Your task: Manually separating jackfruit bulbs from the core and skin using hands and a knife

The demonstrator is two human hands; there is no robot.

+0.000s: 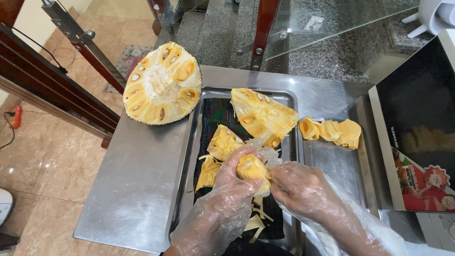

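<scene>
Both my hands wear thin clear plastic gloves. My left hand [222, 199] and my right hand [298, 189] together grip a yellow jackfruit bulb [251, 168] over a steel tray [189, 142] lined with dark cloth. On the tray lie a large jackfruit wedge [260, 114], a smaller piece [222, 142] and pale fibre strips [256, 220]. Half a jackfruit [161, 85] rests cut face up at the table's far left.
Several peeled yellow bulbs [332, 130] are piled on a second steel tray [336, 166] to the right. A black appliance with a colourful sticker [417, 123] stands at the right edge. The steel table [132, 189] sits beside a wooden railing [47, 90] and glass panels over a tiled floor.
</scene>
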